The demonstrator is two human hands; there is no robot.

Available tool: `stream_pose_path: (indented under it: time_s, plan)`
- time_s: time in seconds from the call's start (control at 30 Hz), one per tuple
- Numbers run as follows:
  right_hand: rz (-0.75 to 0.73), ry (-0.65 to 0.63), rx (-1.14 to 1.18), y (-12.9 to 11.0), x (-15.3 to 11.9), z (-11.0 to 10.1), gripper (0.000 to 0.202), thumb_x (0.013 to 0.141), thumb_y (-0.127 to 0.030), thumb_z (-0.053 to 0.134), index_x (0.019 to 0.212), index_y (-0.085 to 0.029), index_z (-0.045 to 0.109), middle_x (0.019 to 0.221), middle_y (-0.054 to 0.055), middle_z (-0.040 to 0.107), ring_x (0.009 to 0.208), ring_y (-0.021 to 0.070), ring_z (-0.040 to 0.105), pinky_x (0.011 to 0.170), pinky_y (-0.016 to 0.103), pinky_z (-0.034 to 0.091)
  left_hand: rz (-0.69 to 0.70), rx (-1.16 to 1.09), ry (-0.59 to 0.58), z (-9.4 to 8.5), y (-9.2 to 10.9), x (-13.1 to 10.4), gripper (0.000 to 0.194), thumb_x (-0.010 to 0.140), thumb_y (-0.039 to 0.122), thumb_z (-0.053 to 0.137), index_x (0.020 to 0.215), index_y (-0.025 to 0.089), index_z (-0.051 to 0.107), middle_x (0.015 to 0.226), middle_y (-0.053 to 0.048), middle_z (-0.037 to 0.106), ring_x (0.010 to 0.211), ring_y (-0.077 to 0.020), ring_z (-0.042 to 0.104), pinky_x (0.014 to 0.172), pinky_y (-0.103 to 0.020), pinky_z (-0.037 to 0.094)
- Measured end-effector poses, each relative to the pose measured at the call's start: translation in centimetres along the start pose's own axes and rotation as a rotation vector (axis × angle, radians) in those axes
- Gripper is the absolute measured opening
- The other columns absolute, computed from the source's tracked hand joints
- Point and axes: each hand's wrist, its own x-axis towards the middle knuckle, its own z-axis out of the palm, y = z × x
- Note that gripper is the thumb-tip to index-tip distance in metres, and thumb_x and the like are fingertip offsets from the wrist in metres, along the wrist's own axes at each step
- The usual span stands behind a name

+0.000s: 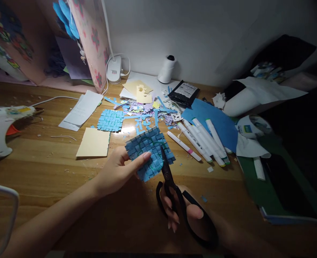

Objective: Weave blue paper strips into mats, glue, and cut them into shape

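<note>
My left hand grips a woven blue paper square by its left side, thumb on top and fingers underneath. Green curved lines are drawn across its weave. My right hand is wrapped in the handles of black scissors. Their blades lie over the right part of the square, with the tips near its middle right; whether they are cutting paper I cannot tell. Behind my left hand, a second woven blue square lies flat on the wooden table. Close by is a cream paper square.
Paper scraps are heaped toward the wall. Several markers lie at the right beside blue paper. A glue gun stands far left. A white thread cone and a black packet sit at the back.
</note>
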Motion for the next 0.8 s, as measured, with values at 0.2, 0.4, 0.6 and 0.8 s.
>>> stream_pose_path:
  time_s: [0.2, 0.4, 0.6, 0.8]
  plan:
    - [-0.013, 0.009, -0.078, 0.3, -0.1, -0.6, 0.067, 0.059, -0.081, 0.049, 0.08, -0.018, 0.047, 0.061, -0.006, 0.038, 0.048, 0.0061, 0.035, 0.05, 0.021, 0.041, 0.031, 0.049, 0.032, -0.4, 0.1, 0.2, 0.024, 0.085, 0.037, 0.056, 0.075, 0.016, 0.063, 0.069, 0.0, 0.059, 0.058, -0.0098, 0.054, 0.054, -0.018, 0.047]
    - [0.023, 0.028, -0.139, -0.1, -0.1, -0.4, 0.068, 0.057, -0.082, 0.049, 0.077, -0.018, 0.045, 0.062, -0.005, 0.04, 0.048, 0.0062, 0.037, 0.047, 0.021, 0.042, 0.055, 0.03, 0.019, -0.6, 0.5, 0.4, 0.024, 0.084, 0.035, 0.056, 0.073, 0.015, 0.062, 0.065, 0.001, 0.058, 0.054, -0.0084, 0.051, 0.049, -0.016, 0.044]
    - [-0.01, 0.042, -0.242, -0.2, 0.2, -0.8, 0.072, 0.053, -0.086, 0.044, 0.074, -0.017, 0.044, 0.059, -0.005, 0.041, 0.043, 0.0054, 0.038, 0.043, 0.02, 0.041, 0.058, -0.052, -0.004, -0.7, 0.3, 0.5, 0.029, 0.085, 0.038, 0.054, 0.072, 0.014, 0.063, 0.065, 0.001, 0.061, 0.056, -0.0091, 0.054, 0.053, -0.017, 0.046]
    - [-0.013, 0.033, -0.258, -0.9, 0.2, -0.6, 0.074, 0.052, -0.087, 0.041, 0.075, -0.018, 0.044, 0.058, -0.005, 0.041, 0.043, 0.0065, 0.039, 0.043, 0.022, 0.041, 0.06, -0.059, 0.168, -1.2, 0.8, 1.1, 0.021, 0.079, 0.036, 0.064, 0.077, 0.015, 0.064, 0.072, 0.001, 0.061, 0.066, -0.0092, 0.054, 0.059, -0.015, 0.045]
